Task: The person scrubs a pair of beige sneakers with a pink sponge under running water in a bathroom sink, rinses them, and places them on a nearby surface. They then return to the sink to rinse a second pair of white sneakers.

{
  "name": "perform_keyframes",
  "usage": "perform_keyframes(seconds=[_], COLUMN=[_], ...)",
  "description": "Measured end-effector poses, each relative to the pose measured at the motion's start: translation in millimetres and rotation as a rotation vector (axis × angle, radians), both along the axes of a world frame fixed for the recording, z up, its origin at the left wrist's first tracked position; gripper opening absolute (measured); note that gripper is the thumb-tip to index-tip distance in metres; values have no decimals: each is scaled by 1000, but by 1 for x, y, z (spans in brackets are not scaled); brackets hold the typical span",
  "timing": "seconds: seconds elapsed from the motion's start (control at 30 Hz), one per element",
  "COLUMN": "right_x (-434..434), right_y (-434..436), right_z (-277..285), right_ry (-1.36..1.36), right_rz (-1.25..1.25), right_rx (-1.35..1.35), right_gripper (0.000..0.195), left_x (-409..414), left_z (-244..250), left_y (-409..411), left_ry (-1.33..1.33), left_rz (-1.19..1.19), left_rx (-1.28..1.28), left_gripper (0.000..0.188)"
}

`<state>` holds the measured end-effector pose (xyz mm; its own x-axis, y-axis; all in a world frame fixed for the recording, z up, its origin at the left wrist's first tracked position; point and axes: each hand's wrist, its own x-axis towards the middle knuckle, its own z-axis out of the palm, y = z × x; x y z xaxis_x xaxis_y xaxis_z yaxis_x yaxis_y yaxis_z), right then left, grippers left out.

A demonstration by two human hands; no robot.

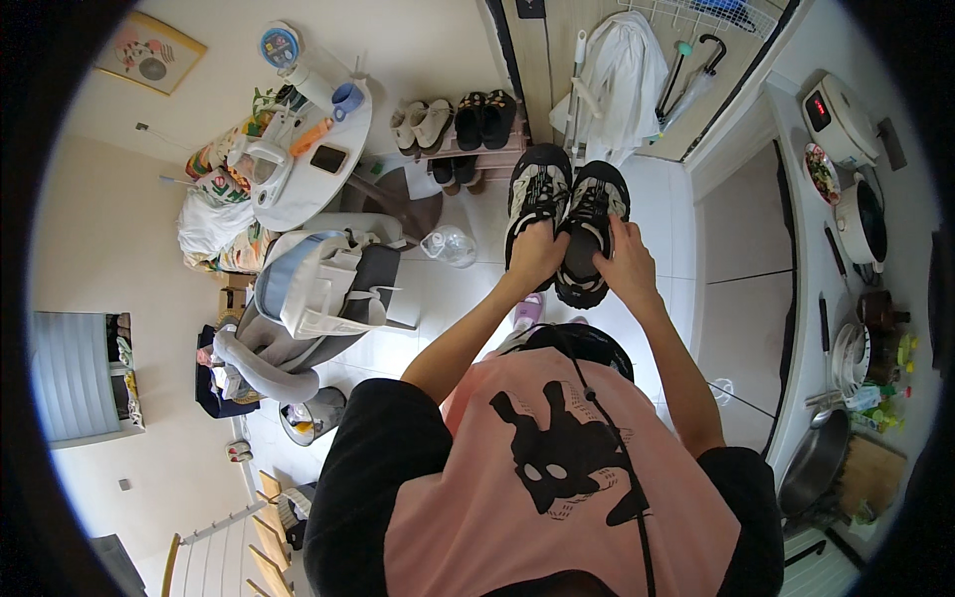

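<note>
Two black and cream sports shoes are held up side by side in front of me, toes pointing away. My left hand (539, 254) has its fingers inside the opening of the left shoe (539, 186), its thumb near the other shoe. Around the heel opening of the right shoe (595, 198) is my right hand (628, 257), its thumb at the inner edge and its fingers along the outer side. The dark insole of the right shoe shows between them. Beneath the shoes, a pink slipper (530, 307) on my foot shows on the tiled floor.
A pink shoe rack (477, 160) by the door bears several shoes. To its left are a clear plastic bottle (449, 247), a white table (298, 205) and a chair with a white backpack (321, 287). A kitchen counter (802, 246) with cookware runs along the right.
</note>
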<state>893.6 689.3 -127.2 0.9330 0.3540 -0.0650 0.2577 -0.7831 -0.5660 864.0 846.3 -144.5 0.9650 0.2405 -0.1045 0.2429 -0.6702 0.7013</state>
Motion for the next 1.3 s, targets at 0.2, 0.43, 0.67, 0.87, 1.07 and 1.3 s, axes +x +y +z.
perform_keyframes(seconds=[0.2, 0.43, 0.67, 0.87, 1.07, 1.3], right_x=[18, 42, 9, -62, -71, -71], right_y=[7, -16, -121, -151, -106, -90], right_z=[-16, -85, -211, -299, -308, -309], right_ry=[94, 255, 394, 549, 743, 816], right_rz=[50, 97, -172, -356, -504, -587], right_rx=[-67, 282, 45, -212, -83, -146], right_gripper=[53, 46, 27, 22, 19, 19], left_x=[14, 27, 56, 138, 215, 272], left_z=[-16, -90, -236, -383, -460, -521], left_y=[9, 73, 164, 238, 295, 321], left_ry=[81, 272, 333, 360, 344, 139], left_rz=[-54, 114, 219, 142, 147, 94], left_rx=[60, 13, 2, 181, 209, 281], left_gripper=[37, 37, 39, 32, 33, 29])
